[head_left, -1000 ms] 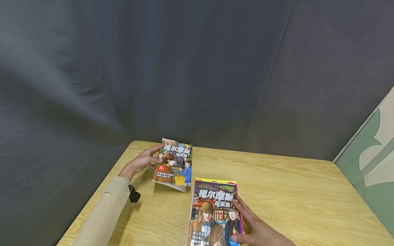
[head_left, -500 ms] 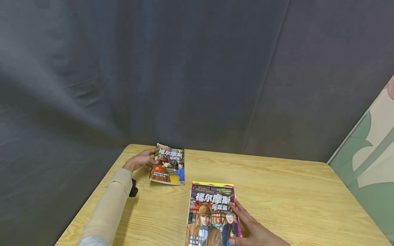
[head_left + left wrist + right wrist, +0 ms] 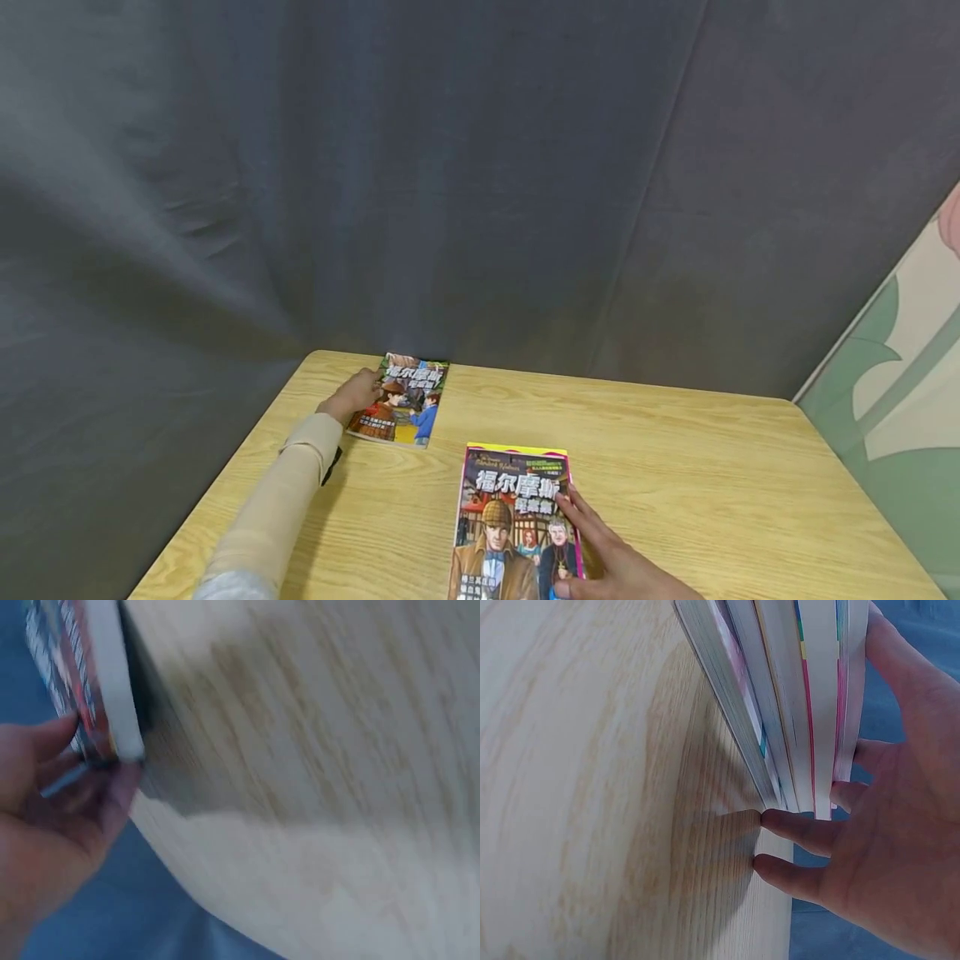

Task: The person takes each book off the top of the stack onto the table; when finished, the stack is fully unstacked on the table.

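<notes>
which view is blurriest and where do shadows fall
Left wrist looks blurriest: the held book's lettering is smeared, with a broad shadow on the table; right wrist is sharper, with shadow beside the stack of books; head shows large cover titles legibly, with a soft shadow beside the left sleeve.

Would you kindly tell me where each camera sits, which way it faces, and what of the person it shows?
Head: worn on the head, facing forward and down over the wooden table towards the dark curtain; both hands and the left sleeve show.
Left wrist: facing the left hand, which grips the single Sherlock Holmes book near the table's edge.
Right wrist: facing the right hand, its fingers at the edges of the book stack.
Shared: head and left wrist views both show the left hand with its book.
</notes>
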The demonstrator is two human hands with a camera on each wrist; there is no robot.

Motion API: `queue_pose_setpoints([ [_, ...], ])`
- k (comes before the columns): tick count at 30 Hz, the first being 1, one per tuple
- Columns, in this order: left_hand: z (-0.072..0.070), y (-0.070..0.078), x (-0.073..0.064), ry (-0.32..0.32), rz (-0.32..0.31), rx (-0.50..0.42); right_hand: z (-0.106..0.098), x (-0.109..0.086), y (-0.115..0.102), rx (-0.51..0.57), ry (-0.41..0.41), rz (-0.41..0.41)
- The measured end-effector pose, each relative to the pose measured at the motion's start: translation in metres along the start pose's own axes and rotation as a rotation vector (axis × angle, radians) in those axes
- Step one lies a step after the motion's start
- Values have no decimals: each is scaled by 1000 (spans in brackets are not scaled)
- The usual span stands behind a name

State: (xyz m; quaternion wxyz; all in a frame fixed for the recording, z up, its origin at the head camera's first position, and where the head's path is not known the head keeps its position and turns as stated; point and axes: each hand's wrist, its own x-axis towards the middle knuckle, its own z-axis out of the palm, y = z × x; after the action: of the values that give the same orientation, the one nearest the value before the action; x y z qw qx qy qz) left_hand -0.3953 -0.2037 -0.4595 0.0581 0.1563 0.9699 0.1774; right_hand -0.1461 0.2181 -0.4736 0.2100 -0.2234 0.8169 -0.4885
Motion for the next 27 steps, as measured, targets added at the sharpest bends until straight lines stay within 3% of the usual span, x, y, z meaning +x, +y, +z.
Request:
queue_pose_setpoints([
  [4, 4, 12, -4, 27, -109, 202, 1, 2, 0, 62, -19, -12],
  [7, 6, 16, -15, 84, -127, 177, 3, 2, 0, 51, -24, -13],
  [10, 6, 28, -35, 154, -17, 41, 5, 2, -1, 67, -33, -29],
  [13, 11, 56, -65, 150, 130, -223, 5, 0, -2, 114, -46, -56],
  [16, 28, 91, -102, 3, 245, -529, 3, -4, -5, 91, -35, -65],
  [18, 43, 111, -121, -107, 284, -658, 1, -7, -7, 64, -28, -46],
  [20, 55, 127, -134, -183, 312, -730, 0, -9, -10, 21, -2, -6],
  [21, 60, 134, -138, -187, 318, -726, 0, -10, -12, 2, 9, 11],
  [24, 68, 147, -143, -152, 315, -715, 0, -11, -16, -87, 58, 50],
  [27, 71, 150, -144, -127, 284, -738, 1, -11, -19, -135, 90, 54],
])
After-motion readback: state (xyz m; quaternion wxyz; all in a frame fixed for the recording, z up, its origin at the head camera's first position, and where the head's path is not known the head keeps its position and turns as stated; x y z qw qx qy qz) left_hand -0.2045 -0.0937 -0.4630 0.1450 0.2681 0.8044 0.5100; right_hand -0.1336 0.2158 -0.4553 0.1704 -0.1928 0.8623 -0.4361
